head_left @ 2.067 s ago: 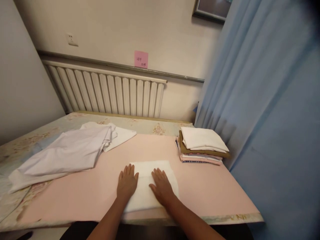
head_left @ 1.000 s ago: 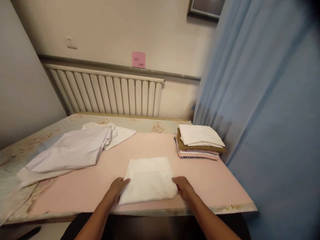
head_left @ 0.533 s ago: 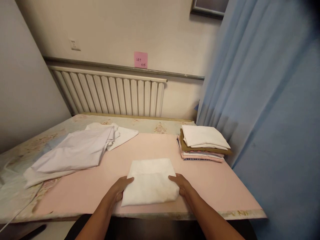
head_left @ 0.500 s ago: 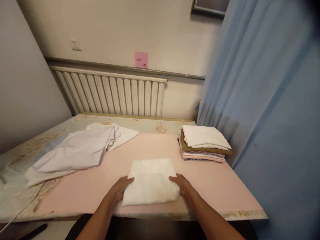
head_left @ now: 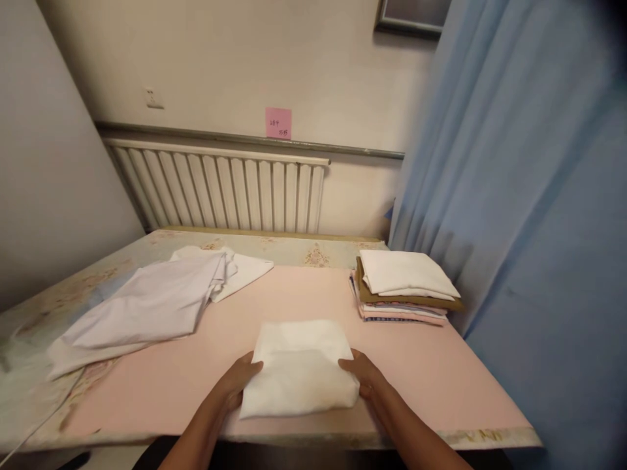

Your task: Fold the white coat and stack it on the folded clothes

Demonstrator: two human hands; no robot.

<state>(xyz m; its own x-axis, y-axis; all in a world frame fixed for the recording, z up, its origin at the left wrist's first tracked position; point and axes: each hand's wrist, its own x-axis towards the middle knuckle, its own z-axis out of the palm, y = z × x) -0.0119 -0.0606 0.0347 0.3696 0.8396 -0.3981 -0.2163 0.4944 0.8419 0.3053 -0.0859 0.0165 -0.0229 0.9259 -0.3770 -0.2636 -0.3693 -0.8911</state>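
arms: bare, no sleeves | lap: dark clothing (partly seen)

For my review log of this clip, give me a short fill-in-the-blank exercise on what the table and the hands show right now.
1. The left hand and right hand grip opposite sides of a folded ____ cloth.
2. The stack of folded clothes sits beside the ____ curtain.
3. The note on the wall above the radiator is ____.

Missing words: white; blue; pink
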